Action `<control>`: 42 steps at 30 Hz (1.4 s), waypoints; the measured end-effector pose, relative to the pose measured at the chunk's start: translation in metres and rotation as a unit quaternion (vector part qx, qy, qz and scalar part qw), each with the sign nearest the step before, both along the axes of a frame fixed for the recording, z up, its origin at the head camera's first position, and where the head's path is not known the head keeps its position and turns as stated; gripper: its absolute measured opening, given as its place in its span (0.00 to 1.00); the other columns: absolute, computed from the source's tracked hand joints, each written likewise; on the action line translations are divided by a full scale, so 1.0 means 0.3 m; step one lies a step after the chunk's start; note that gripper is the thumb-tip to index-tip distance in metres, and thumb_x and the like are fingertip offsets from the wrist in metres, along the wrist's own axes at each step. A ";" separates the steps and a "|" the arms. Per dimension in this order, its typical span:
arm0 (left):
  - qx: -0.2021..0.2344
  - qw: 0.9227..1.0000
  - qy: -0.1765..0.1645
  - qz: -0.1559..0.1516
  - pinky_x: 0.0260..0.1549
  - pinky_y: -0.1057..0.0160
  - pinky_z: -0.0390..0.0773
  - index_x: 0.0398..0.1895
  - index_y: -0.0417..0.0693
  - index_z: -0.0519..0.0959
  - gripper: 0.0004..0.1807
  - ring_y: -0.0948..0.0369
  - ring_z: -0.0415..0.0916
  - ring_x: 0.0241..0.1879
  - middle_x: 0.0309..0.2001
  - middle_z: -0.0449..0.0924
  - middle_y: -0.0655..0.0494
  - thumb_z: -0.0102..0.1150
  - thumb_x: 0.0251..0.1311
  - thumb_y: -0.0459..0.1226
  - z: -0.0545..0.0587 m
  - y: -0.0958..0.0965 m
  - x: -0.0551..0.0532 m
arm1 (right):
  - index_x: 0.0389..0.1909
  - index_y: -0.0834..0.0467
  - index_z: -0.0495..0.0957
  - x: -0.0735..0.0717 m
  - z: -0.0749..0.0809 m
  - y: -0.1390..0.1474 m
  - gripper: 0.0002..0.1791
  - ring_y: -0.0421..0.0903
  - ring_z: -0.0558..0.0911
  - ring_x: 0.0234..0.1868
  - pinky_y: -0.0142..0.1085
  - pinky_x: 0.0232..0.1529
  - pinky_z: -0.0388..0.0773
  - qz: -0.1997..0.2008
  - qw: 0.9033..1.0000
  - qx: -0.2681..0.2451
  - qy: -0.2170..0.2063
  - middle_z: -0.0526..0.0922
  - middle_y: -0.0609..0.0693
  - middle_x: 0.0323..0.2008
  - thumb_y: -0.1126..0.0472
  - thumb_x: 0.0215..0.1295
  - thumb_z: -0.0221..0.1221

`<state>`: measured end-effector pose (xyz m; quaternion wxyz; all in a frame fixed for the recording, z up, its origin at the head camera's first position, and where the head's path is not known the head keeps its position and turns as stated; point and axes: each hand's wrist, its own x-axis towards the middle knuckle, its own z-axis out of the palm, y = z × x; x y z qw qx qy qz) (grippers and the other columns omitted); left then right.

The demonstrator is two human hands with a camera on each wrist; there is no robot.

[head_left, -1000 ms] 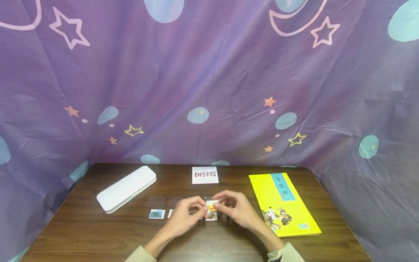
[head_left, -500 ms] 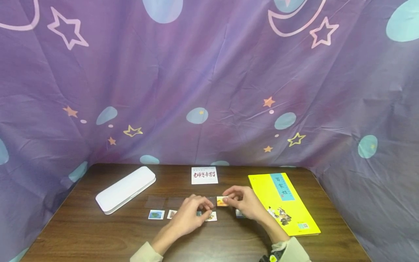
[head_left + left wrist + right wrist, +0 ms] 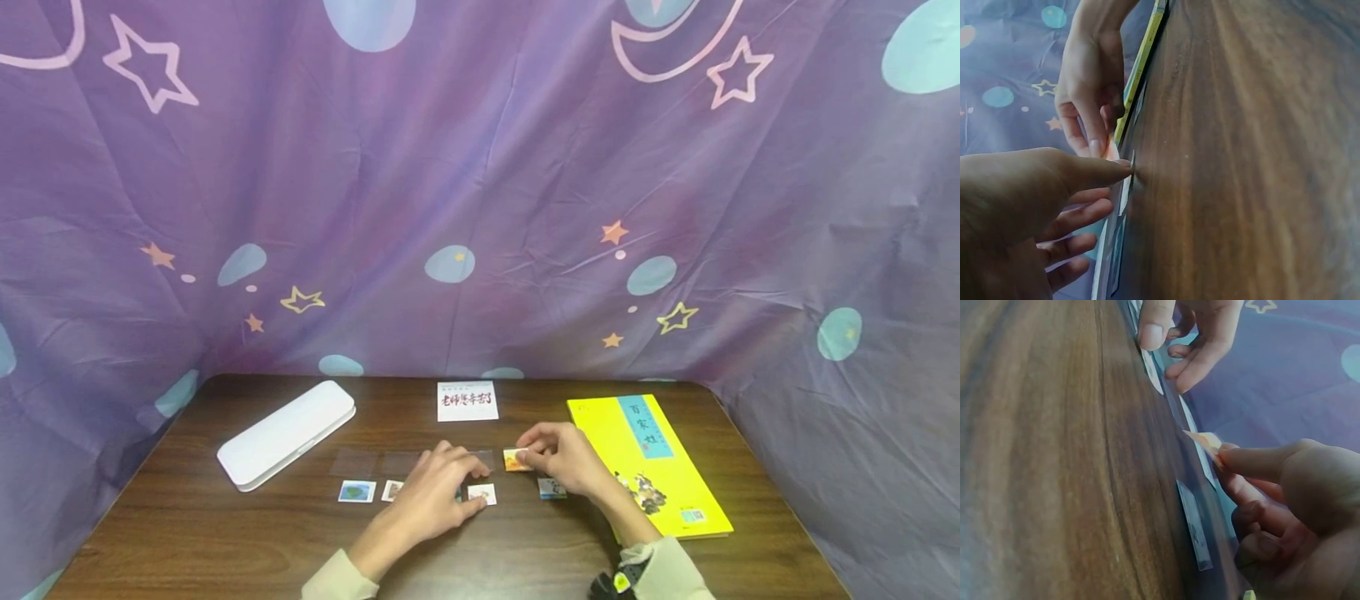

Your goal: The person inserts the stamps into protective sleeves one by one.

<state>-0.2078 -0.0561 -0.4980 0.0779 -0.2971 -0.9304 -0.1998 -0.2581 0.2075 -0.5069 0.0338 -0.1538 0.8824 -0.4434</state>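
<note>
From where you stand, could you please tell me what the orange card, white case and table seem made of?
Orange card: probably printed paper or cardstock, given its thin edge in the right wrist view. White case: likely plastic, smooth and satin, with rounded corners. Table: wood or wood-look laminate, with brown grain and faint sheen.

Left hand (image 3: pixel 438 485) with thumb apart from loosely bent fingers, right hand (image 3: pixel 567 460) in a thumb-and-finger pinch

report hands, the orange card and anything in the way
Right hand pinching orange card. Left hand gripping nothing, thumb at white-edged card. Blue-edged card beside right hand, not visibly obstructing.
</note>
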 end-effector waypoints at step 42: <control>0.117 0.990 -0.069 -0.041 0.43 0.66 0.84 0.48 0.53 0.90 0.12 0.69 0.81 0.39 0.40 0.92 0.60 0.75 0.63 0.31 -0.003 -0.004 0.018 | 0.33 0.45 0.87 0.097 -0.003 -0.022 0.08 0.31 0.72 0.21 0.28 0.25 0.69 0.051 0.989 0.111 0.077 0.80 0.36 0.22 0.57 0.59 0.79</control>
